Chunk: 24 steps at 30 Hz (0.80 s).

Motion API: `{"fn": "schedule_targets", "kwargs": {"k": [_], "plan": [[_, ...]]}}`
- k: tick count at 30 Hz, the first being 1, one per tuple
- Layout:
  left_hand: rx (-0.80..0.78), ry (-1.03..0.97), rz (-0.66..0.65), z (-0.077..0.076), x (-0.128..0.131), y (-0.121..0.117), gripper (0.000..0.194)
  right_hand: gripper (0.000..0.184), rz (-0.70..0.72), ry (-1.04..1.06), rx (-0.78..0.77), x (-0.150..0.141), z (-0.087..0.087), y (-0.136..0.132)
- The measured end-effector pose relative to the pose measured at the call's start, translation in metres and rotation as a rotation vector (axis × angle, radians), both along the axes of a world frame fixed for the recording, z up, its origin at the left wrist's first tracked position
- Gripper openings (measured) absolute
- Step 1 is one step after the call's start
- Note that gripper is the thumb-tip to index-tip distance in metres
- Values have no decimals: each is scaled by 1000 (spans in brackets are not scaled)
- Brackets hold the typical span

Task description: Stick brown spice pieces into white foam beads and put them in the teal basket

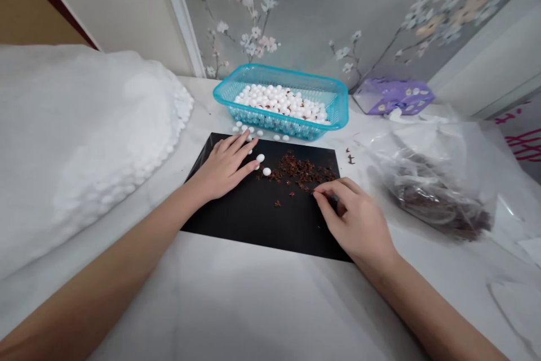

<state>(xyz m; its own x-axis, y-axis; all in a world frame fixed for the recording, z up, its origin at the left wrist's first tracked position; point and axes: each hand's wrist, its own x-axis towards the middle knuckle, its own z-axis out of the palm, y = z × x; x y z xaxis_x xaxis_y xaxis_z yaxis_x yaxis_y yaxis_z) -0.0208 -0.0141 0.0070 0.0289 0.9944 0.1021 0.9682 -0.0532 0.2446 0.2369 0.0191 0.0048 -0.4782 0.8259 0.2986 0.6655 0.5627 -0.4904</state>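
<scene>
My left hand [224, 165] lies flat with spread fingers on a black mat [236, 214], its fingertips beside several white oval pellets [260, 158]. More of these pellets fill a turquoise plastic mesh basket [280, 106] behind the mat, and a few lie loose in front of it. My right hand [350, 217] is curled, with its fingertips together at the edge of a scatter of dark brown dried flakes [300, 170]. Whether those fingertips pinch a flake is hidden.
A clear plastic bag of dark brown dried material [435, 192] lies to the right on a white marble-look counter [262, 299]. A large white padded round cushion [84, 136] rests at left, and a purple patterned tissue box [393, 96] stands against the floral wall.
</scene>
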Motion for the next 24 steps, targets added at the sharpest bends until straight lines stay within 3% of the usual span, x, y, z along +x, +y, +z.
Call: {"fn": "schedule_targets", "kwargs": {"k": [3, 8, 14, 20, 24], "plan": [[23, -17, 0, -1, 1, 0, 55, 13, -1, 28, -4, -1, 1, -3], [273, -33, 84, 2, 2, 1, 42, 10, -14, 33, -28, -2, 1, -4], [234, -69, 154, -3, -4, 3, 35, 13, -2, 52, -4, -2, 1, -4], [390, -434, 347, 3, 9, -2, 26, 12, -21, 136, 39, -3, 1, -6], [373, -780, 241, 9, 45, -13, 28, 9, -18, 257, 109, -4, 2, -11]]}}
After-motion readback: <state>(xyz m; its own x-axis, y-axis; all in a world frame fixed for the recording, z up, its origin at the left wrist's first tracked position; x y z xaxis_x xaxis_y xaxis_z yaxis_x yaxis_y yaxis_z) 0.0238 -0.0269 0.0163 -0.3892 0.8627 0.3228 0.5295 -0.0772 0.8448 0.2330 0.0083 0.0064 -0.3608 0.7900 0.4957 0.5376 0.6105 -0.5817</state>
